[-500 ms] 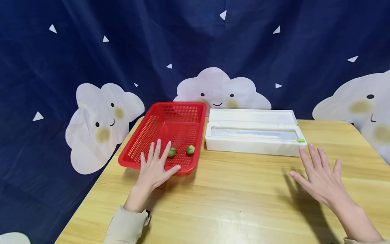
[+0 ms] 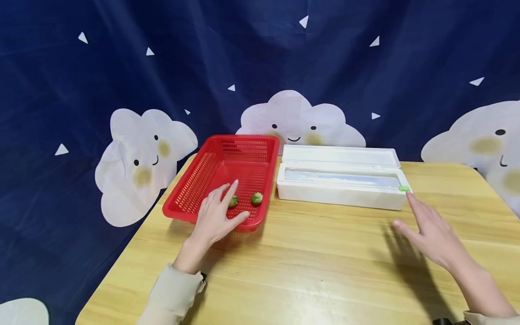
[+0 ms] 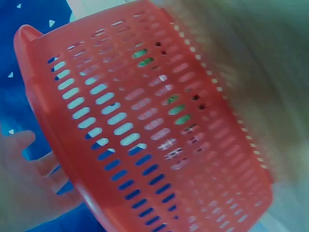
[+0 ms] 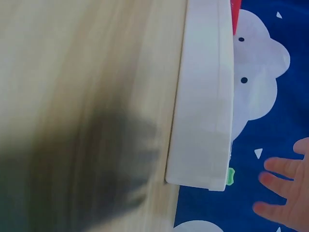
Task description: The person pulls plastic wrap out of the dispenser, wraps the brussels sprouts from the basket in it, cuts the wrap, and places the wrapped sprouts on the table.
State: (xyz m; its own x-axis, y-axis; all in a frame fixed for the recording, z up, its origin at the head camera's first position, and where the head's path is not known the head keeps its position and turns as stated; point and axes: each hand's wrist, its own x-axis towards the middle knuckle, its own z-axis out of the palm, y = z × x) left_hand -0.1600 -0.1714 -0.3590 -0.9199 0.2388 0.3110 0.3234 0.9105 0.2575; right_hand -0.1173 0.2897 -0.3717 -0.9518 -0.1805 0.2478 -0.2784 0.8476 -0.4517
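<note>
My left hand (image 2: 214, 219) hovers over the near rim of a red plastic basket (image 2: 269, 180), fingers loosely bent and thumb spread, holding nothing. Inside the basket lie two small green vegetables like Brussels sprouts; one (image 2: 257, 198) is fully visible, while the other (image 2: 233, 201) is partly hidden behind the index finger. Through the slotted wall (image 3: 145, 116) in the left wrist view, bits of green show. My right hand (image 2: 438, 239) is in the air by the right end of a long white cling film dispenser (image 2: 341, 193), fingers extended and thumb apart, with nothing in it.
The dispenser's lid (image 2: 341, 156) stands raised at the back, and a green slider (image 2: 404, 188) sits at its right front corner. Both containers are on a wooden table (image 2: 308, 257). Behind the table hangs a dark blue curtain (image 2: 260, 54) with cloud prints.
My left hand's spread fingers have drawn together and bent slightly. The right hand's fingers have closed up side by side, and the view has shifted slightly. Basket and dispenser stay in place.
</note>
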